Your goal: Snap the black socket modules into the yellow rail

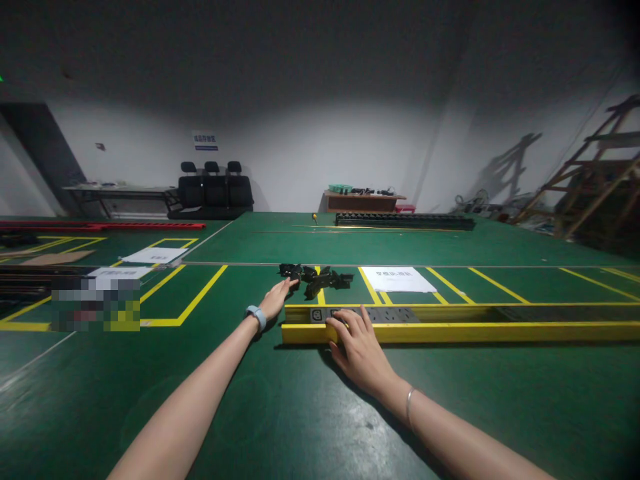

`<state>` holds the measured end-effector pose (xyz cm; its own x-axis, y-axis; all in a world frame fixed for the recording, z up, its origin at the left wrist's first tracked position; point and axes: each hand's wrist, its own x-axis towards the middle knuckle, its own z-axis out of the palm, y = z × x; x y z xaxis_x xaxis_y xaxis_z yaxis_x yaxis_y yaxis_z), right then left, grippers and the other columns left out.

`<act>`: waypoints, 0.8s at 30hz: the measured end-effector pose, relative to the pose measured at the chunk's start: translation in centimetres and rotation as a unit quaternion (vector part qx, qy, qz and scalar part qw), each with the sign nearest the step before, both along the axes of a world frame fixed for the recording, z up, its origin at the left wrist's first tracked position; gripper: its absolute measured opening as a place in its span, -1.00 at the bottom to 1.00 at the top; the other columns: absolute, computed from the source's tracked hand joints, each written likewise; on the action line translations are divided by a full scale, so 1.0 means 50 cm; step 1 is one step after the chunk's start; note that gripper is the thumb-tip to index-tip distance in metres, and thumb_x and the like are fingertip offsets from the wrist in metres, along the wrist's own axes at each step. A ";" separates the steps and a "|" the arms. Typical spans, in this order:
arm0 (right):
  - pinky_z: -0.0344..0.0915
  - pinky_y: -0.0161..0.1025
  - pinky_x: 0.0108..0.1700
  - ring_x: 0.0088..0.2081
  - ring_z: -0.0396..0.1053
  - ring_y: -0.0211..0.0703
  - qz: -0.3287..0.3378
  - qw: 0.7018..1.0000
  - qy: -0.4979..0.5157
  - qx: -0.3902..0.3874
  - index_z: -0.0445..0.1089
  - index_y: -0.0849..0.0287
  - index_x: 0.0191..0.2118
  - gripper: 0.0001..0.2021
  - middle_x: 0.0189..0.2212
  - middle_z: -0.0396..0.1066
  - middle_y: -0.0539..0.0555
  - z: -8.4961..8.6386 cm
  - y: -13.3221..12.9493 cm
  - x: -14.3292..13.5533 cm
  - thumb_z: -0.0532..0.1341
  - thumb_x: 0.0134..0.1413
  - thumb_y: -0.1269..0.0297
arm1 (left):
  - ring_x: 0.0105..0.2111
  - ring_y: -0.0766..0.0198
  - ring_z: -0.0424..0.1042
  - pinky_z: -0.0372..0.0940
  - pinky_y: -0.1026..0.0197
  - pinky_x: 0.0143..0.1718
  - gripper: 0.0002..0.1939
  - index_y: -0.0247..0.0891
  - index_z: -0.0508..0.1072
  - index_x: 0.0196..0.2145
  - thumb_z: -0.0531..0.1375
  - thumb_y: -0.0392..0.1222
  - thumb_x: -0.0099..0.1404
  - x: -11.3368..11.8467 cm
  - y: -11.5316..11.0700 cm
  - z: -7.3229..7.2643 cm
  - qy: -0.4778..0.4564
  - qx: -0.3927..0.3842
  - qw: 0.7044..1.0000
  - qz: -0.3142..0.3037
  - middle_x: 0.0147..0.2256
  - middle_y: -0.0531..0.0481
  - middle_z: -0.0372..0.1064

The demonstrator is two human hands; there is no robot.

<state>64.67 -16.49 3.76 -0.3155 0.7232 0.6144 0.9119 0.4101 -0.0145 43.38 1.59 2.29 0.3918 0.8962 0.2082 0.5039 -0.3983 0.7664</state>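
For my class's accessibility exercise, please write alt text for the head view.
A person's right hand rests on a yellow channel holding a dark socket strip, while the left hand reaches to black parts on a green table.

Right hand on yellow rail, black parts

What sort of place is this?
Likely an assembly workshop: a large green work surface marked off with yellow lines, a long yellow channel holding socket modules, and a wooden stepladder at far right.
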 end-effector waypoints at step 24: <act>-0.16 0.23 0.25 0.10 0.15 0.00 0.007 1.000 -0.003 -0.004 0.20 0.13 0.07 -0.61 0.00 0.24 0.16 -0.005 0.003 0.004 0.09 0.10 0.34 | -0.04 0.11 0.35 0.18 0.08 -0.01 -0.75 -0.20 0.31 -0.26 0.22 -0.10 0.11 -0.011 -0.007 -0.028 0.001 0.044 0.998 0.035 -0.06 -0.14 0.39</act>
<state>64.89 -16.37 3.49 -0.3281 0.7234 0.6075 0.9065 0.4220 -0.0129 42.82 1.23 0.88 0.3284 0.9002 0.2859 0.5348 -0.4267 0.7293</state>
